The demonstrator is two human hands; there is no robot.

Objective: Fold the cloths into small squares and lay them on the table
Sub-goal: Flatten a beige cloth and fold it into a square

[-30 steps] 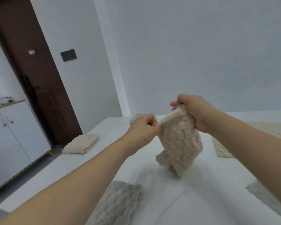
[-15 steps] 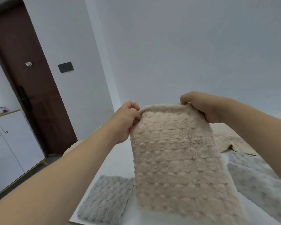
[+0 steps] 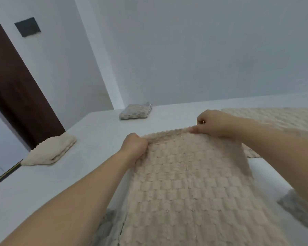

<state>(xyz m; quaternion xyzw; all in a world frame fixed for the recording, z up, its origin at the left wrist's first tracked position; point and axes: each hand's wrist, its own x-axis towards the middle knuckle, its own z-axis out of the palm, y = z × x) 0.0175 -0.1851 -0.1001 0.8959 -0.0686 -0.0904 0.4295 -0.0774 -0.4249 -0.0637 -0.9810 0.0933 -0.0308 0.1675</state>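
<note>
A beige waffle-textured cloth (image 3: 190,185) is spread out flat and stretches from the middle of the white table (image 3: 100,132) toward me. My left hand (image 3: 134,148) pinches its far left corner. My right hand (image 3: 212,122) pinches its far right corner. Both corners are held low, close to the table surface. The cloth's near end runs out of the bottom of the view.
A folded beige cloth (image 3: 50,151) lies by the table's left edge. A folded grey cloth (image 3: 136,111) sits at the far corner. Another beige cloth (image 3: 274,118) lies spread at the right. Grey cloths lie under the near left (image 3: 107,228) and near right (image 3: 295,208).
The cloth went from a bunched lump to fully opened out, then came down from hanging in the air toward the table. Both hands moved apart and lowered.
</note>
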